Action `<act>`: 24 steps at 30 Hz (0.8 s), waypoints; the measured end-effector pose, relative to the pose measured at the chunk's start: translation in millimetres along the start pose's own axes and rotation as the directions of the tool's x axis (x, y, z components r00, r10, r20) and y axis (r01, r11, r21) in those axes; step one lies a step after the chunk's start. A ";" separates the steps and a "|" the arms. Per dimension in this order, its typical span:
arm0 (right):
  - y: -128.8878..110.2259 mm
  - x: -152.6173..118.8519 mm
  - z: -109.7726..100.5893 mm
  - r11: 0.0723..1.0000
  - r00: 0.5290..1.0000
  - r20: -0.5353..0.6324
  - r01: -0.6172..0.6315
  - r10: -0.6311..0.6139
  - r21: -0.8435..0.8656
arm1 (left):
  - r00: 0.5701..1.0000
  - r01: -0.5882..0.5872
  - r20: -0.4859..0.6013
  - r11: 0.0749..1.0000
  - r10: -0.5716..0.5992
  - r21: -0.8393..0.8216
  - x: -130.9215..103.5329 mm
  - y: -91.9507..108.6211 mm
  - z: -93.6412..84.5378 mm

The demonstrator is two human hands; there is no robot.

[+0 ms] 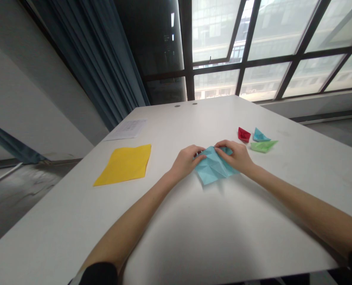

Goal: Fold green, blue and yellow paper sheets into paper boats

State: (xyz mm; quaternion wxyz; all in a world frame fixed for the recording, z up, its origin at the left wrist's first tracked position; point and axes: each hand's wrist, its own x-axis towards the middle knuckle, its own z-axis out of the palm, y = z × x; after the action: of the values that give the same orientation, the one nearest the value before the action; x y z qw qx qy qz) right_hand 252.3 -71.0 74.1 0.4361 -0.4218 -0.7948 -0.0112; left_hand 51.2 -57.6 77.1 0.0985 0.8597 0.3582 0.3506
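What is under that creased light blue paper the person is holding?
Along the near edge of the light blue paper, bare white tabletop shows. The surface directly beneath is covered, so I can't tell whether anything else lies there.

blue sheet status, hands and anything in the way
Left hand and right hand gripping blue sheet. Sheet creased. Nothing seen in the way; yellow sheet lies apart, left.

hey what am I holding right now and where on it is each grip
A creased light-blue sheet of paper: the left grip pinches its left side, the right grip its far edge.
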 end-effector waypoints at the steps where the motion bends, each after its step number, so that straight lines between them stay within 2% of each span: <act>1: -0.9 -0.3 -0.3 1.000 1.000 0.001 0.023 -0.023 -0.011 | 1.000 -0.014 -0.017 1.000 0.015 0.017 -0.4 0.1 0.1; 7: -4.1 -3.0 -1.8 0.975 0.979 0.055 0.201 -0.197 -0.094 | 0.985 -0.106 -0.119 0.979 0.128 0.172 -4.7 0.9 1.3; 13: -0.1 -5.3 0.9 0.950 0.956 0.095 0.289 -0.279 -0.118 | 0.975 -0.165 -0.127 0.975 0.184 0.148 -8.4 0.0 2.9; 19: 1.2 -6.9 5.1 0.961 0.966 0.028 0.258 -0.257 -0.103 | 0.951 -0.272 -0.116 0.954 0.287 0.129 -9.9 5.4 5.5; 24: -2.4 -5.2 6.0 0.981 0.980 0.064 0.190 -0.188 -0.025 | 0.951 -0.263 -0.116 0.945 0.288 0.193 -11.3 0.8 10.0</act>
State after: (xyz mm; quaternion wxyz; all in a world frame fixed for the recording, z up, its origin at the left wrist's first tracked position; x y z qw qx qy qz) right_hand 247.9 -73.6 67.5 0.4022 -0.3510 -0.8440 -0.0519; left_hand 52.7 -65.1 64.1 -0.0532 0.8793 0.2699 0.3887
